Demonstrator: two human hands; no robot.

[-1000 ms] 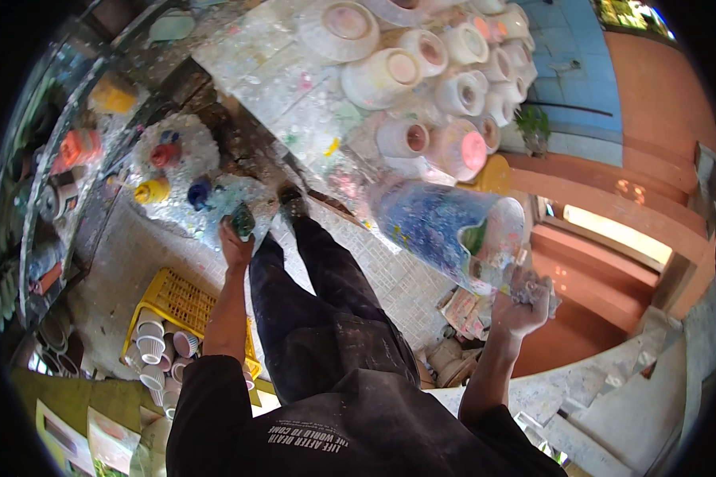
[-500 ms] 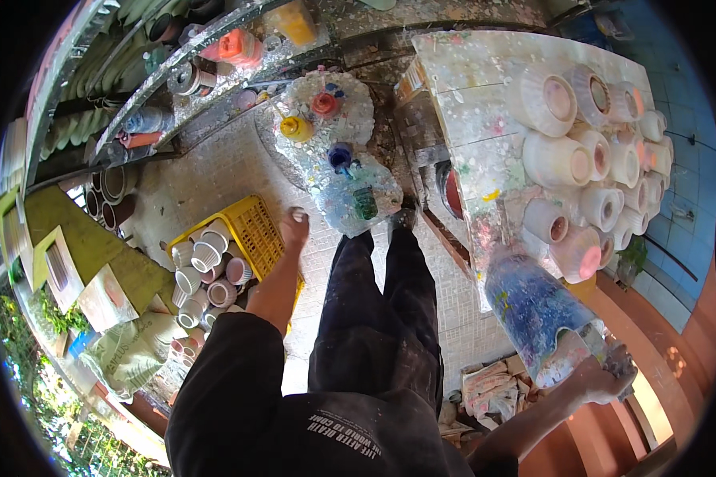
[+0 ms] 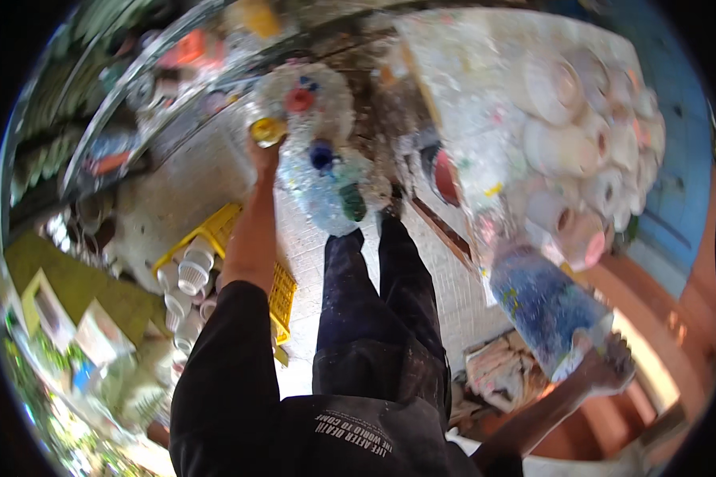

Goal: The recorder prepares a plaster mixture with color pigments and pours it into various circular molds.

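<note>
My left hand (image 3: 263, 154) reaches forward to a small yellow paint jar (image 3: 267, 132), its fingers closed about the near side; motion blurs them. The jar stands at the left edge of a paint-crusted stand (image 3: 298, 199). Beside it on the stand are a red jar (image 3: 300, 100), a dark blue jar (image 3: 321, 154) and a dark green one (image 3: 352, 202). At the right, my right hand (image 3: 609, 367) grips the near end of a large piece smeared with blue paint (image 3: 545, 306), perhaps a hollow vessel. It lies tilted against the near edge of the table.
Several whitish pots (image 3: 561, 147) crowd the splattered table (image 3: 469, 103) at the right. A yellow plastic crate (image 3: 282, 298) with white pots (image 3: 194, 270) sits on the floor at the left. Shelves with bottles and cups run along the far left. Crumpled cloth or paper (image 3: 497, 378) lies below the table.
My left hand has moved forward from beside the yellow crate to the yellow paint jar. My right hand still holds the blue-smeared piece. The whole view has shifted slightly and blurred.
</note>
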